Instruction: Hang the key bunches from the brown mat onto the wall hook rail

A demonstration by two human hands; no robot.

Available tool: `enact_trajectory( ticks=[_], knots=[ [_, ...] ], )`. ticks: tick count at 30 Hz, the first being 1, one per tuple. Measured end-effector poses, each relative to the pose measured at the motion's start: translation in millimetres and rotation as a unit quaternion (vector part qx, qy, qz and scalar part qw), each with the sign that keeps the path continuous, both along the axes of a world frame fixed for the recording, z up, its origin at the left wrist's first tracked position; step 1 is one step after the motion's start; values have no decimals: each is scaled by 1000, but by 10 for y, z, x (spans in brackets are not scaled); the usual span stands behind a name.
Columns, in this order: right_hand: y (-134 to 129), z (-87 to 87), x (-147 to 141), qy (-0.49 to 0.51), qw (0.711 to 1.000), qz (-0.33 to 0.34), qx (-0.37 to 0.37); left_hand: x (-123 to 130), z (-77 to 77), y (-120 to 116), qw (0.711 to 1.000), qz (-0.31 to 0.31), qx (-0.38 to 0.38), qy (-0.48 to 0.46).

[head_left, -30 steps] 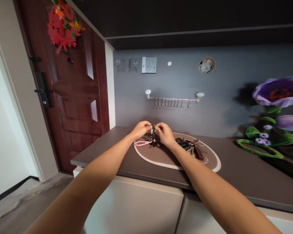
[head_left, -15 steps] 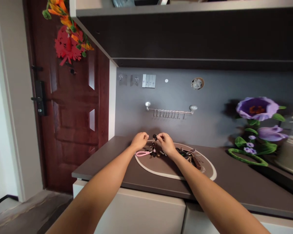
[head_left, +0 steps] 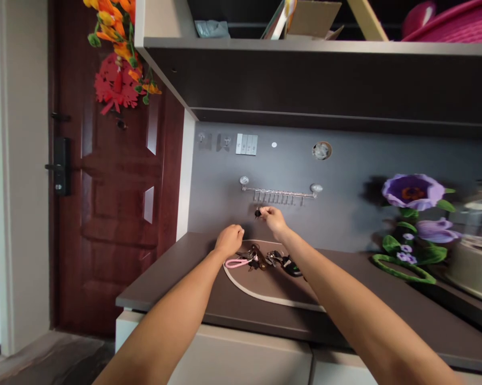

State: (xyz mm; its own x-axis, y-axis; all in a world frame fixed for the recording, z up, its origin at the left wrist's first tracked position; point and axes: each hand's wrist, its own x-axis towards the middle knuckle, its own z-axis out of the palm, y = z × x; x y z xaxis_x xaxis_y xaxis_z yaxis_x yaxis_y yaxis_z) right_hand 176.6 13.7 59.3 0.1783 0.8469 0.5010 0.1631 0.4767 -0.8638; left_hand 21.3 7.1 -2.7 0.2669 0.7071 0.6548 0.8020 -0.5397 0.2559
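My right hand (head_left: 273, 220) is raised against the grey wall, fingertips pinched on a small key with a black head (head_left: 258, 213). Just above it a metal rail with a row of small hooks (head_left: 280, 192) is fixed to the wall. My left hand (head_left: 228, 239) hovers at the back left of an oval brown mat (head_left: 260, 286), its fingers curled; whatever is inside them is hidden. On the mat below lie a pink strap loop (head_left: 236, 263), a bunch of keys (head_left: 257, 259) and other dark keys (head_left: 278, 259), partly covered by my right forearm.
A dark shelf (head_left: 305, 75) overhangs the counter (head_left: 176, 272). Purple artificial flowers (head_left: 413, 191) and a clear-domed appliance (head_left: 477, 240) stand at the right. Two clear wall hooks (head_left: 226, 141) and a switch panel (head_left: 246, 144) are on the wall. A red-brown door (head_left: 120, 224) is at left.
My right hand has lifted the black-headed key up from the mat toward the hook rail. My left hand stays near the mat's back left. The view has tilted upward.
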Motion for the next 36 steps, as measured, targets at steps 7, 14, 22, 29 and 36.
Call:
enact_trajectory(
  ticks=[7, 14, 22, 29, 36],
  knots=[
    [175, 212, -188, 151, 985, 42, -72, -1, 20, -27, 999, 14, 1, 32],
    [284, 315, -304, 229, 968, 17, -103, -4, 39, -36, 999, 11, -11, 32],
    [345, 301, -301, 252, 960, 14, -120, -2, 41, -38, 999, 7, -19, 26],
    [317, 227, -277, 236, 962, 46, -130, -18, 53, -58, 999, 20, -19, 29],
    [388, 148, -218, 212, 968, 51, -127, -38, 63, -63, 999, 20, -26, 31]
  ],
)
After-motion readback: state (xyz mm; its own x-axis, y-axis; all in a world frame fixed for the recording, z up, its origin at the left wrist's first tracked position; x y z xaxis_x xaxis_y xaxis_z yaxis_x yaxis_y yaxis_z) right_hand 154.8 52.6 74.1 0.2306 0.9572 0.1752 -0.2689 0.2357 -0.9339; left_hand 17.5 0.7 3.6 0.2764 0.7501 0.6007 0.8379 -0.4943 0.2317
